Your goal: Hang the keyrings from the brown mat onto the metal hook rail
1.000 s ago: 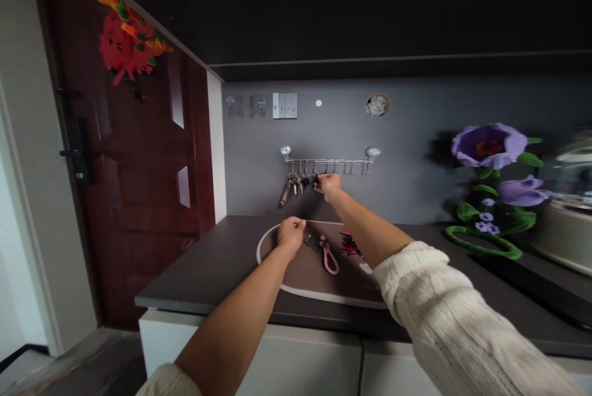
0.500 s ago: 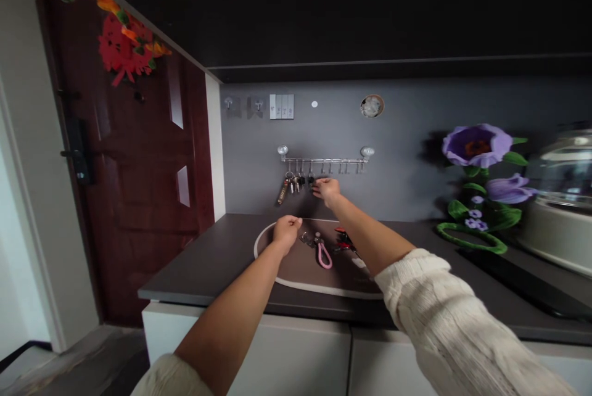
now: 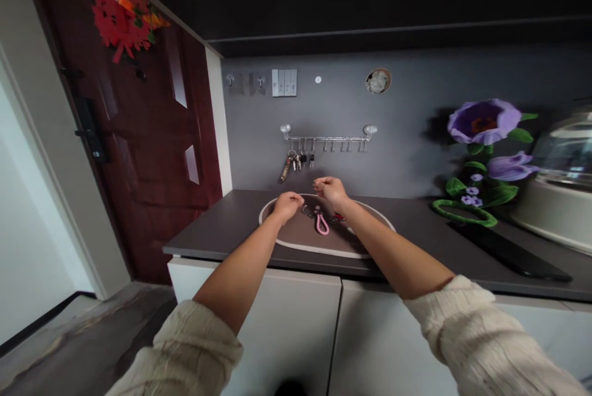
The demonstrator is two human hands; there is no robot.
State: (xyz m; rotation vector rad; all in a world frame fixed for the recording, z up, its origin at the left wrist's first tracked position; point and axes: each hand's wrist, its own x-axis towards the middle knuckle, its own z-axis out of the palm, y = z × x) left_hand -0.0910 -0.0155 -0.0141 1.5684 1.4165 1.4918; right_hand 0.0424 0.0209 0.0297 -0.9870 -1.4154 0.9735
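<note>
My left hand [image 3: 287,206] is low over the left part of a brown mat with a pale rim [image 3: 324,251]; its fingers are pressed together, and anything in them is too small to make out. Close by its fingertips lies a metal key ring [image 3: 306,211] beside a pink strap keychain [image 3: 322,223]. My right hand [image 3: 330,191] hovers below the hook rail [image 3: 328,139], fingers curled together with nothing visible in them. From the rail's left hooks hang a brown key fob [image 3: 285,168], several metal keys [image 3: 296,163] and small black-headed keys [image 3: 312,160]. A red item [image 3: 339,217] is partly hidden by my right hand.
Purple craft flowers [image 3: 483,121] and a clear-domed appliance [image 3: 559,180] stand on the counter at right, near a long black object [image 3: 513,251]. A dark shelf [image 3: 351,1] overhangs the wall. A dark red door [image 3: 152,137] is at left.
My right hand has come away from the black-headed keys, which stay on their hook, and has dropped lower. The left hand remains near the key ring. The view has tilted downward.
</note>
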